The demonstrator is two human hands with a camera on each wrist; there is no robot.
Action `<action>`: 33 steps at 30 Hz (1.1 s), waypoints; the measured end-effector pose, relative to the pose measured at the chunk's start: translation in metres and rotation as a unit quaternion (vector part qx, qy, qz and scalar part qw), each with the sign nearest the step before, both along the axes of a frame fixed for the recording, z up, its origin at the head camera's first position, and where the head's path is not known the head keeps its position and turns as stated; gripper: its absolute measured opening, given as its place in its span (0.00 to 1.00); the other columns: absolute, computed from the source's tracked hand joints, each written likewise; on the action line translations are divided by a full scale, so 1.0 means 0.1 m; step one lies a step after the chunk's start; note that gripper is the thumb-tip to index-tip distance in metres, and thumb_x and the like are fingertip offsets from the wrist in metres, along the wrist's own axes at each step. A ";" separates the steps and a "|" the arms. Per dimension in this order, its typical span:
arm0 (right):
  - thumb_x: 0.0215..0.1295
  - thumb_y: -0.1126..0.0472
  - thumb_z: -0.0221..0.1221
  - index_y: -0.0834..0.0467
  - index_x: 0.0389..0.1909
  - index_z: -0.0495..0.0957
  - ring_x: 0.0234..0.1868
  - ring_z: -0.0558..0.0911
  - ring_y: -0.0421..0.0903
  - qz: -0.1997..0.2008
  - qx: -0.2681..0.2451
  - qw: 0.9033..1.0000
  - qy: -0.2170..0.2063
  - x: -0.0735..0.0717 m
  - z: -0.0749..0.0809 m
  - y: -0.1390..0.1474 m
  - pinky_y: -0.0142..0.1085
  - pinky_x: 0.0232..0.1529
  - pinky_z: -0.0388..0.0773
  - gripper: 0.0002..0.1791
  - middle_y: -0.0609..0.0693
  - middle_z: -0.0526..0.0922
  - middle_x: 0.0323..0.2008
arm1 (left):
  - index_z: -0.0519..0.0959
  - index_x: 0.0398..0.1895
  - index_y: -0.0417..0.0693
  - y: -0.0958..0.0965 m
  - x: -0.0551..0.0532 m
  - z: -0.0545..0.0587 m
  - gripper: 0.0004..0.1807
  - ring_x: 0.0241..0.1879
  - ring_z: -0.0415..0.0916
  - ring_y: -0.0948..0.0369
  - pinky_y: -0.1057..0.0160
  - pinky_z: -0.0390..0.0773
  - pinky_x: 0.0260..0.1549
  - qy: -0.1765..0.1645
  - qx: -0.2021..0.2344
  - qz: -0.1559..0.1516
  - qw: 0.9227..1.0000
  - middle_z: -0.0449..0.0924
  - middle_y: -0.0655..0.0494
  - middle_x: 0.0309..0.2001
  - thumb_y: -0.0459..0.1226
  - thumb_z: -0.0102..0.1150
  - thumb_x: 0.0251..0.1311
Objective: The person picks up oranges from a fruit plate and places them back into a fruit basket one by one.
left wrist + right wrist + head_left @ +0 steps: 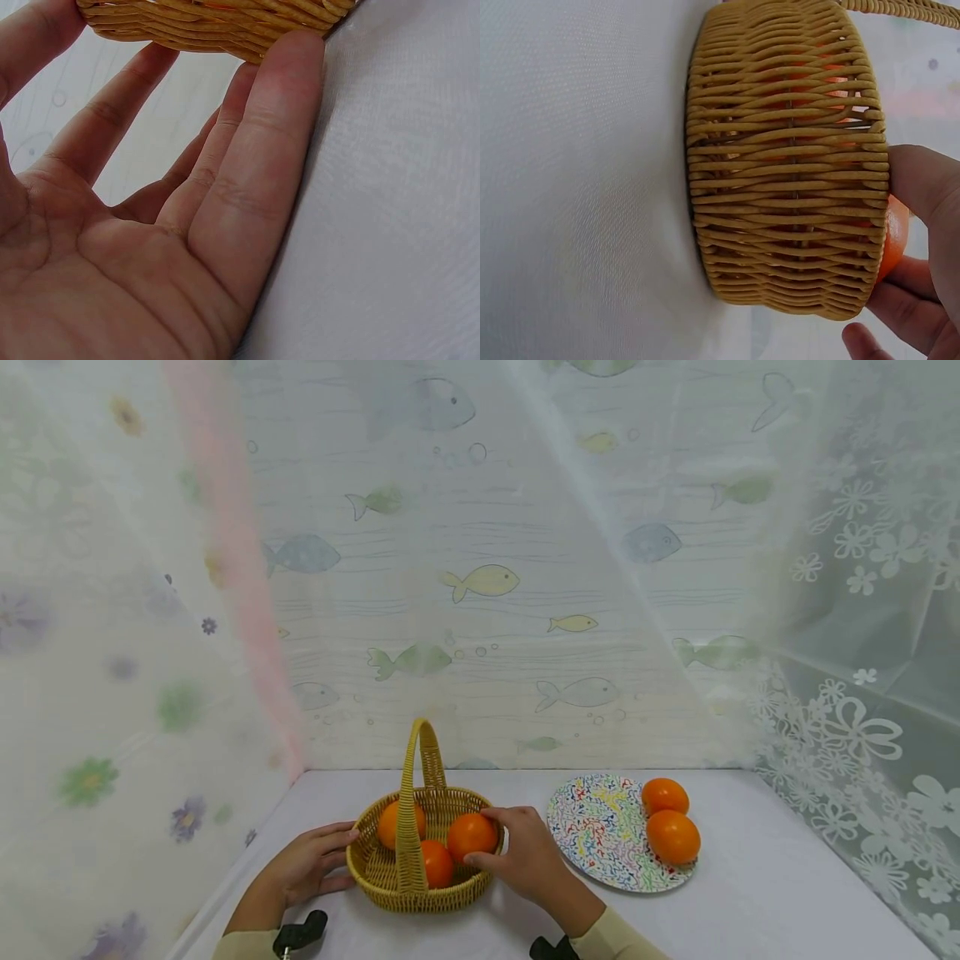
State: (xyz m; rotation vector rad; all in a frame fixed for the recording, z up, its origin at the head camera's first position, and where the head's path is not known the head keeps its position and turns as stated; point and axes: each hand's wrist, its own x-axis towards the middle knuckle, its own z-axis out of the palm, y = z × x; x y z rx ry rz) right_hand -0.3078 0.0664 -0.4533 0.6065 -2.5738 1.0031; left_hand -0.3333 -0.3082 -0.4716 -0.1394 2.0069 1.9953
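Observation:
A yellow wicker basket (442, 903) with a tall handle stands on the white table. My right hand (528, 856) pinches an orange (471, 835) between thumb and fingers, at the basket's right rim. In the right wrist view, part of this orange (895, 238) shows above the rim, between the thumb and fingers. Inside the basket lie a second orange (388, 827) at the back left and a third orange (437, 865) near the front, both partly hidden by the handle. My left hand (311, 864) touches the basket's left side with extended fingertips, clearly seen in the left wrist view.
To the right is a round plate (600, 827) with a multicoloured squiggle pattern. Two oranges sit at its right side, one orange (665, 797) behind the other orange (673, 837). A fish-print curtain (480, 693) hangs along the table's back edge.

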 end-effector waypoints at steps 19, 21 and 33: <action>0.55 0.36 0.74 0.54 0.59 0.84 0.56 0.77 0.52 0.009 -0.001 0.999 -0.049 -0.01 -0.01 -0.01 0.51 0.53 0.80 0.36 0.50 0.86 0.51 | 0.61 0.78 0.38 0.00 0.00 -0.02 0.43 0.53 0.83 0.57 0.44 0.85 0.52 0.000 -0.001 0.006 1.000 0.83 0.54 0.58 0.51 0.64 0.69; 0.55 0.37 0.74 0.54 0.58 0.84 0.56 0.77 0.51 0.011 -0.008 0.999 -0.053 -0.02 -0.02 -0.02 0.51 0.54 0.80 0.35 0.49 0.86 0.51 | 0.61 0.78 0.38 0.00 0.00 -0.02 0.43 0.53 0.83 0.57 0.44 0.85 0.52 0.000 -0.001 0.005 1.000 0.83 0.54 0.58 0.51 0.65 0.69; 0.56 0.39 0.75 0.54 0.57 0.84 0.56 0.76 0.52 0.012 -0.019 0.998 -0.062 -0.04 -0.05 -0.04 0.52 0.56 0.79 0.33 0.48 0.85 0.50 | 0.60 0.79 0.38 0.00 0.01 0.00 0.44 0.53 0.83 0.57 0.45 0.85 0.52 -0.003 -0.002 0.003 1.000 0.83 0.54 0.57 0.51 0.65 0.68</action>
